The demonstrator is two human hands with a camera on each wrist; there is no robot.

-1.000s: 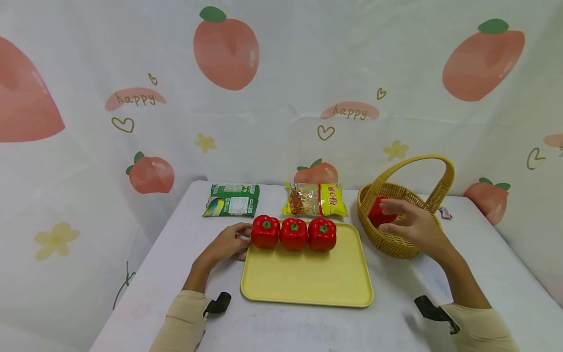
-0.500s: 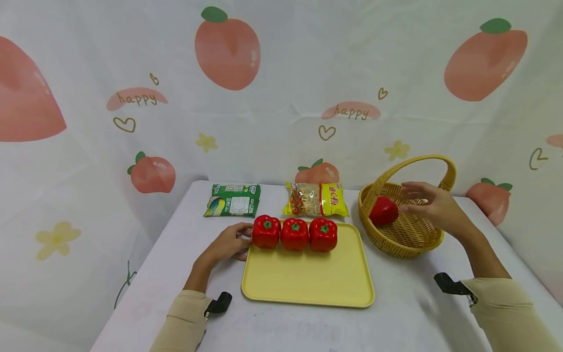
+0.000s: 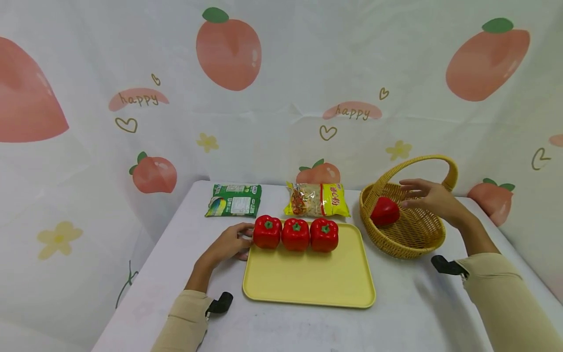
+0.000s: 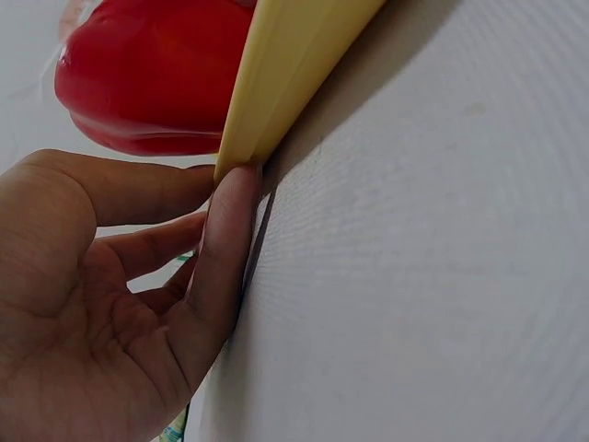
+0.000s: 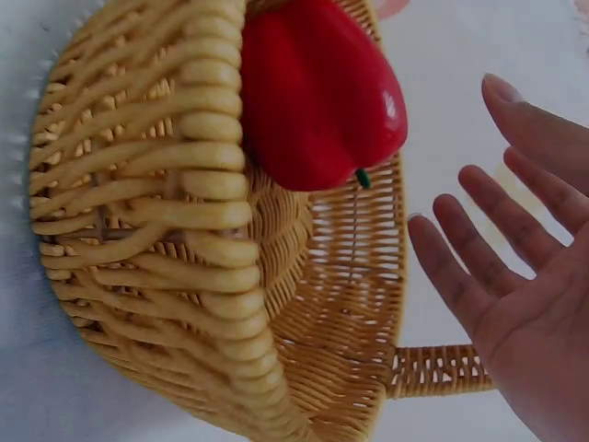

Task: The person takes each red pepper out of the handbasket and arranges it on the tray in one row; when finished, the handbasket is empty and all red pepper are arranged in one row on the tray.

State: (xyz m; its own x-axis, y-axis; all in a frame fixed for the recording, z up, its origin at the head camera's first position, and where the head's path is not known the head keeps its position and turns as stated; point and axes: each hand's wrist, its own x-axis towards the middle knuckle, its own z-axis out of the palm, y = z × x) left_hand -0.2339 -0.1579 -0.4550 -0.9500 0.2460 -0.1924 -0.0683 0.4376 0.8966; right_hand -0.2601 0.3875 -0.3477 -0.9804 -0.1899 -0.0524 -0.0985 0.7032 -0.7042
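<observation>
My left hand [image 3: 228, 243] pinches the left rim of a yellow tray [image 3: 308, 281] between thumb and finger, seen closely in the left wrist view. Three red bell peppers [image 3: 295, 234] stand in a row along the tray's far side, stems up. The leftmost bell pepper [image 4: 152, 78] is right by the left fingers. Another red bell pepper [image 5: 322, 92] lies on its side within a wicker basket [image 3: 398, 249]. Over the basket's right part, my right hand [image 3: 433, 198] hovers with fingers spread and relaxed, holding nothing and apart from the pepper.
A green snack packet [image 3: 235, 200] lies behind the tray at left, and a yellow noodle packet [image 3: 316, 199] lies behind its middle. The basket's tall arched handle [image 3: 422, 159] rises beside the right hand. A printed cloth [image 3: 272, 122] hangs behind the white table.
My right hand has drawn back to the right from over the pepper in the basket, leaving it lying there. The left hand and tray have stayed in place.
</observation>
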